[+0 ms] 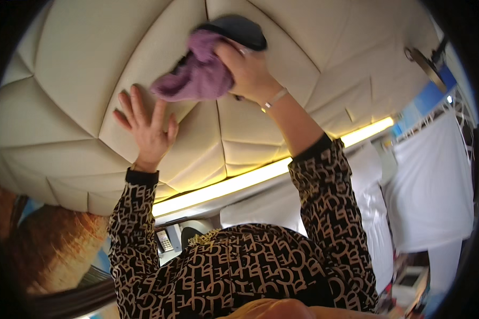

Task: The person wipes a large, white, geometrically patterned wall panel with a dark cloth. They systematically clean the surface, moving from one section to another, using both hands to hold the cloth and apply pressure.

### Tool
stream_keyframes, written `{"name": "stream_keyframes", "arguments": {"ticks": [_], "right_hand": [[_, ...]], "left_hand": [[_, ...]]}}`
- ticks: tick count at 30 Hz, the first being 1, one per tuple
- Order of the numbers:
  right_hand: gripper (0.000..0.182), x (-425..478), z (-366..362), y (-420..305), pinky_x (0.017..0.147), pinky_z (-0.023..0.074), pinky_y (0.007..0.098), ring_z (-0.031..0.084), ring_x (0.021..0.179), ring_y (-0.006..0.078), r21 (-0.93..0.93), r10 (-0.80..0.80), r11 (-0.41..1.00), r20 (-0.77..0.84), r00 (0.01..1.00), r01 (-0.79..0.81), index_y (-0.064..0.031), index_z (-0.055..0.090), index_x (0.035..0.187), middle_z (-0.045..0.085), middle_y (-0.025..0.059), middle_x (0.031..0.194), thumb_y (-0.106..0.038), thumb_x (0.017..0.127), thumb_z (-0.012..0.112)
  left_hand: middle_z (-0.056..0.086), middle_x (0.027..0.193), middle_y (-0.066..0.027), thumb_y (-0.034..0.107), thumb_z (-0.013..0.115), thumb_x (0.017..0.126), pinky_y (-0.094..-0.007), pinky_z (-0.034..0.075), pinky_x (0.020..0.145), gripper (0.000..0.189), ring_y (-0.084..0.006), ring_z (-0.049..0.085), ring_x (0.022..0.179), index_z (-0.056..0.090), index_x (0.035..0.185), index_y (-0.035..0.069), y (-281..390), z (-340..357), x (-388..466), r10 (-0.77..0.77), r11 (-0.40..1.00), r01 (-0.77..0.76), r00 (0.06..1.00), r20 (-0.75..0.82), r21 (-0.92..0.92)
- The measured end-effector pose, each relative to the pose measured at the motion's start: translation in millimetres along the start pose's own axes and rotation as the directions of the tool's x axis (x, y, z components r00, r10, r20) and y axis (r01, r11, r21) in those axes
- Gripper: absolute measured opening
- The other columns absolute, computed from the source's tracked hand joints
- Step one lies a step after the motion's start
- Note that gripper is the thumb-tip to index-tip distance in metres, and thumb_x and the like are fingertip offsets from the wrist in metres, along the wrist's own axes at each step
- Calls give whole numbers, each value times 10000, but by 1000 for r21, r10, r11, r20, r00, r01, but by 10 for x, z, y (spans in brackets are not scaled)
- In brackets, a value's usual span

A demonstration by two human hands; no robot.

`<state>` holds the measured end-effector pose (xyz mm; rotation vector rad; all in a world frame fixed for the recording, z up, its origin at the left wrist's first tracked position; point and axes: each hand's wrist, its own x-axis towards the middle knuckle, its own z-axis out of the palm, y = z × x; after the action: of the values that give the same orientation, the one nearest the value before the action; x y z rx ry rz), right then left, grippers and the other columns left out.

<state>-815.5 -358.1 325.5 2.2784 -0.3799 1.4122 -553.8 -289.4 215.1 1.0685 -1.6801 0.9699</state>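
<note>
My right hand (249, 71) grips a purple cloth (207, 75) together with a dark, rounded pad-like object (239, 32), whose exact kind I cannot tell. The cloth hangs over the cream, quilted upholstered panel (84, 52), and whether it touches the panel is unclear. Lower and to the left, my left hand (147, 127) lies against the same panel, fingers spread and holding nothing. One corner of the cloth overlaps a fingertip of that hand. Dark seams divide the panel into padded sections.
A bright yellow-white light strip (231, 183) runs along the panel's edge. White fabric (431, 183) hangs at right near a metal truss. A round metal object (427, 67) stands at upper right. At lower left is a dark frame edge (76, 299); a keypad device (165, 241) sits behind my left sleeve.
</note>
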Motion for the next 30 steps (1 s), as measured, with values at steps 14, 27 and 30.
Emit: {"name": "stream_keyframes", "arguments": {"ticks": [14,27,30], "right_hand": [[614,1425,1471,-661,1001,395,567,554,1210,393,-135,-77,988,36,996,81,-98,564,1362,591,177,1311,-173,771,711],[614,2033,1247,-678,959,417,492,593,1094,321,-291,-179,943,-46,983,158,-145,613,1257,595,123,1225,-257,676,777],[421,1241,1380,-749,950,433,558,607,1094,318,-233,-111,965,47,993,120,-141,678,1192,639,126,1178,-236,782,693]], "left_hand": [[325,1591,-259,596,588,874,-703,86,1184,879,-490,272,1483,370,1554,83,-1544,159,-505,-245,958,246,969,-22,146],[338,1583,-302,591,515,926,-658,73,1205,762,-512,226,1502,505,1480,67,-1605,-48,-485,-137,948,176,978,-159,265],[356,1574,-301,560,509,942,-655,84,1206,713,-513,254,1493,532,1462,73,-1490,-31,-414,-156,950,188,978,-141,249]]}}
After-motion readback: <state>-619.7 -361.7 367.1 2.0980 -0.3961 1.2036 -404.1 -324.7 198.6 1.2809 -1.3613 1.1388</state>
